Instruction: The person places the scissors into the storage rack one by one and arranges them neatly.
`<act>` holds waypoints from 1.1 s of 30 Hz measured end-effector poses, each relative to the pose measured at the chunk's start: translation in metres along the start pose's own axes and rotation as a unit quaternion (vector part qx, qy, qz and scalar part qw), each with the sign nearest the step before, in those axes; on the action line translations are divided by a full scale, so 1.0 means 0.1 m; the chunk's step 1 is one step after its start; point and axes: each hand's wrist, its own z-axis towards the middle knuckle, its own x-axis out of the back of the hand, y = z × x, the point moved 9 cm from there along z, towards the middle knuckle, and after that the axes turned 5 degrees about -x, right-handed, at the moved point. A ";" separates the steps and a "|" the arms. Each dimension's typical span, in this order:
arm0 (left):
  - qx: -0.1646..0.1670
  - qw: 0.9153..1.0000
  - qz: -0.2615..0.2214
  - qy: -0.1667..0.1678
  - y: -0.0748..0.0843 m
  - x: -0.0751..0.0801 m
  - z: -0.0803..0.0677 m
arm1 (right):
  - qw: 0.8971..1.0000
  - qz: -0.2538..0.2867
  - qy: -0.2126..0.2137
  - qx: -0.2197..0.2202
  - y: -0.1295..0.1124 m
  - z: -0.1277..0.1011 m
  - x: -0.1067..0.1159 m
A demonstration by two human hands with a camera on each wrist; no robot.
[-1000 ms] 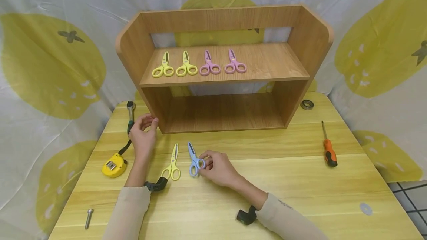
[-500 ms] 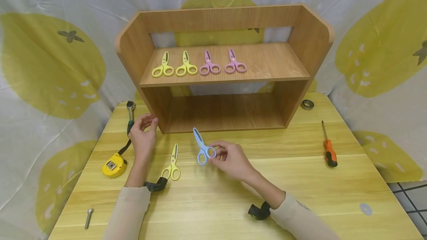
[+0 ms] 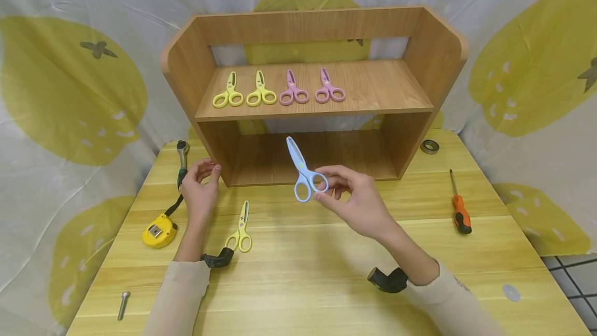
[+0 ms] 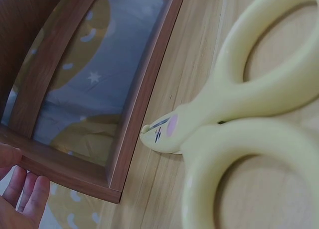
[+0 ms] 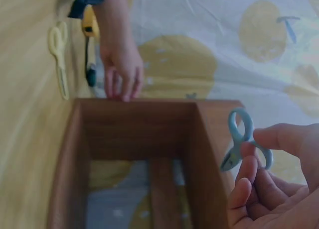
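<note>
My right hand pinches a handle loop of the blue scissors and holds them in the air before the lower opening of the wooden shelf, blades pointing up. The right wrist view shows the blue scissors between my fingers. My left hand rests with relaxed fingers against the shelf's lower left corner; its fingers show beside the shelf edge. Yellow scissors lie on the table near my left wrist, and fill the left wrist view. On the upper board lie two yellow scissors and two pink scissors.
On the left of the wooden table lie a yellow tape measure, a ratchet wrench and a bolt. On the right lie an orange screwdriver, a bearing ring and a washer.
My right hand has lifted the blue scissors off the table, up and to the right, to the front of the shelf's lower opening. My left hand has not moved.
</note>
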 end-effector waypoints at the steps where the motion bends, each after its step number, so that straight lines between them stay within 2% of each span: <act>1: 0.000 1.000 0.000 0.000 0.00 0.00 0.00 | 1.000 0.001 0.007 0.007 -0.04 0.01 0.06; 9: 0.010 1.000 -0.002 0.003 0.00 0.01 0.00 | 0.997 -0.013 0.067 0.029 -0.24 0.20 0.59; 19: 0.010 1.000 -0.008 0.000 0.00 -0.01 -0.01 | 0.987 -0.071 0.143 -0.006 -0.21 0.59 1.20; 25: 0.014 1.000 -0.006 0.000 -0.03 -0.01 -0.01 | 0.983 -0.095 0.153 -0.027 -0.14 0.86 1.45; 33: 0.010 1.000 -0.004 0.001 -0.01 -0.01 0.00 | 0.978 -0.124 0.140 -0.087 0.04 1.13 1.57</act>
